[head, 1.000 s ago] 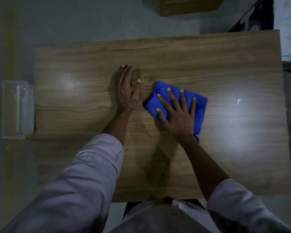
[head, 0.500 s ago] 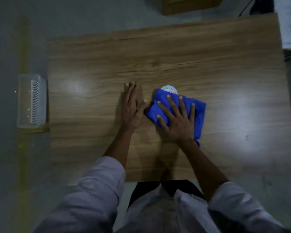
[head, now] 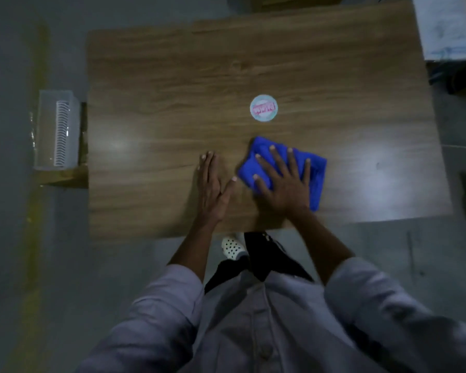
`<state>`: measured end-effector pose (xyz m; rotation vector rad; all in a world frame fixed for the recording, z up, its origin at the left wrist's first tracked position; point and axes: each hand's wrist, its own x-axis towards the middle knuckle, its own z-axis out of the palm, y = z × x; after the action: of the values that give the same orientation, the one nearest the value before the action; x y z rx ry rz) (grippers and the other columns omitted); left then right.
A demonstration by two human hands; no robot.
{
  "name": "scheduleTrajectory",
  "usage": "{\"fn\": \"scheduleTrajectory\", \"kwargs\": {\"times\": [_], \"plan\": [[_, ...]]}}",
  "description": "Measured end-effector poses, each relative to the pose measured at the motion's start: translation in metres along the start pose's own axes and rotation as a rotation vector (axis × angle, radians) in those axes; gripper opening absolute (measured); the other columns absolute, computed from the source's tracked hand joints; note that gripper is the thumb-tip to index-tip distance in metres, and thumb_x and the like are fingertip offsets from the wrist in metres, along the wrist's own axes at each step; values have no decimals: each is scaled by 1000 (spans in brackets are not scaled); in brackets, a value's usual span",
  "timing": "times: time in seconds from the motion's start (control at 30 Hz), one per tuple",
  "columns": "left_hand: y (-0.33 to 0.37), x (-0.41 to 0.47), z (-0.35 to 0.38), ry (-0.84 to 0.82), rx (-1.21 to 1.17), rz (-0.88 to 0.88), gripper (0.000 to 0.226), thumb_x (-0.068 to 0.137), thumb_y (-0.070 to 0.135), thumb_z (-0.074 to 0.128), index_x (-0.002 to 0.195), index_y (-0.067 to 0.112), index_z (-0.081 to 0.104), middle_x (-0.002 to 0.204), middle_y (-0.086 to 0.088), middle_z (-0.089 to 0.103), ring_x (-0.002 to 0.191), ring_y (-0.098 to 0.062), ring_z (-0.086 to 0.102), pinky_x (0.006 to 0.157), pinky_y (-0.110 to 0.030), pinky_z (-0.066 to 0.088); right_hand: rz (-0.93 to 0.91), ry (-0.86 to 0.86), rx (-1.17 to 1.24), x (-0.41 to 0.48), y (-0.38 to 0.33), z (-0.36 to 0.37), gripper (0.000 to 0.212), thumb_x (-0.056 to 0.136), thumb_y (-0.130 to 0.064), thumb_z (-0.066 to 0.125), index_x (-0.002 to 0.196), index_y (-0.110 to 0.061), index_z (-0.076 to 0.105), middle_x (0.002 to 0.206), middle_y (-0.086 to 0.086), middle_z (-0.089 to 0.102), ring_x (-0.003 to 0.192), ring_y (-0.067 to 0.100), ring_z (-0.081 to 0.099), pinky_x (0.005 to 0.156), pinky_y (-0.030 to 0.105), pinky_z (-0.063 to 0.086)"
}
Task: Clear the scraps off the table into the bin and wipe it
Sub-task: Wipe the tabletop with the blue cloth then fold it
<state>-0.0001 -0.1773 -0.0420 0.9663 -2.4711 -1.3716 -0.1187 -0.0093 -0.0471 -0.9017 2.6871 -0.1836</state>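
Tabletop [head: 159, 103] of brown wood grain fills the upper half of the head view, with light glaring off it in two soft patches. On its near half, a little right of the middle, lies a blue cloth [head: 317, 181], crumpled and lying on the wood. The right hand [head: 283, 184] presses down on it from above, fingers straight and spread wide over the fabric rather than curled round it; the cloth shows beyond the fingertips and along the hand's right side. The left hand [head: 211, 187] lies palm-down on bare wood just beside the cloth's left edge, fingers straight and close together, thumb angled out toward the fabric, holding nothing; whether the thumb tip touches the cloth cannot be told. Farther from the person and apart from the cloth, a round disc [head: 263, 107] with a pale rim and pink lettering, too blurred to read, lies flat on the wood. The bin [head: 57, 127], clear plastic with a white slatted panel showing through it, stands off the tabletop's left edge, close against it; its contents cannot be made out. A yellow stripe [head: 35, 170] runs along the grey floor [head: 119, 265] past the bin. Below the tabletop's front edge a white perforated shoe [head: 233, 247] shows between the two forearms.
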Motion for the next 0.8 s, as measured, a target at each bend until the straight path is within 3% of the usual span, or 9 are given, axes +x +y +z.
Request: {"fn": "scheduleTrajectory", "kwargs": {"times": [0.1, 0.2, 0.3, 0.37, 0.43, 0.5, 0.57, 0.67, 0.8], "plan": [[-12, -39, -1, -75, 32, 4, 87, 88, 55, 48, 158, 9, 23, 167, -10, 17, 154, -17, 3, 126, -36, -2, 145, -29, 63, 16, 36, -19, 64, 96, -73, 25, 156, -54, 13, 169, -18, 3, 157, 27, -1, 120, 68, 0], [-21, -63, 0, -104, 46, -2, 87, 90, 56, 48, 159, 12, 20, 169, -5, 11, 154, -9, -5, 125, -34, -7, 291, -32, 157, 36, 7, -20, 66, 96, -74, 22, 157, -54, 8, 170, -14, -5, 156, 31, -11, 116, 72, -8], [-22, -74, 4, -112, 34, -31, 93, 84, 48, 58, 160, 10, 19, 169, -5, 9, 155, -11, -6, 126, -36, -7, 33, -114, 120, 1, -41, 2, 78, 89, -83, 29, 157, -53, 7, 170, -13, -6, 156, 33, -13, 114, 72, -14], [-17, -78, 5, -115, 4, -85, 106, 71, 39, 70, 159, 9, 20, 169, -5, 9, 156, -13, -3, 127, -35, -3, -171, -204, 44, -42, -45, 14, 94, 78, -89, 35, 158, -51, 4, 170, -12, -8, 155, 32, -15, 115, 73, -10], [-13, -83, 4, -125, 21, -121, 112, 62, 34, 73, 159, 10, 22, 169, -4, 11, 156, -13, -1, 127, -35, 3, -221, -197, -13, -73, -27, 17, 104, 74, -87, 51, 158, -50, 3, 170, -12, -8, 156, 30, -14, 115, 73, -4], [-15, -91, 3, -150, 91, -79, 112, 60, 23, 74, 159, 10, 23, 169, -3, 11, 156, -16, 0, 127, -41, 6, -206, -199, -62, -96, -4, 10, 109, 75, -75, 65, 158, -51, -1, 169, -14, -12, 156, 29, -15, 116, 72, -4], [-16, -99, 4, -165, 178, -28, 113, 62, 13, 78, 159, 11, 21, 169, -2, 9, 156, -18, -1, 126, -47, 8, -154, -226, -80, -112, 17, -1, 106, 83, -47, 72, 157, -51, -3, 168, -15, -16, 155, 27, -17, 119, 69, -4], [-8, -113, 9, -209, 277, -18, 118, 64, 24, 84, 160, 10, 16, 169, -6, 6, 156, -24, -4, 126, -49, 2, -65, -199, -52, -133, 23, -14, 98, 90, -12, 65, 157, -52, 5, 169, -16, -7, 157, 28, -11, 123, 63, 3], [7, -132, 16, -348, 438, 236, 124, 69, 37, 80, 162, 20, -1, 168, -10, -8, 155, -27, -10, 121, -57, -7, -37, -325, 24, -147, 2, -17, 85, 91, -12, 60, 157, -48, 21, 170, -11, 4, 156, 35, -3, 119, 65, 19]]}}
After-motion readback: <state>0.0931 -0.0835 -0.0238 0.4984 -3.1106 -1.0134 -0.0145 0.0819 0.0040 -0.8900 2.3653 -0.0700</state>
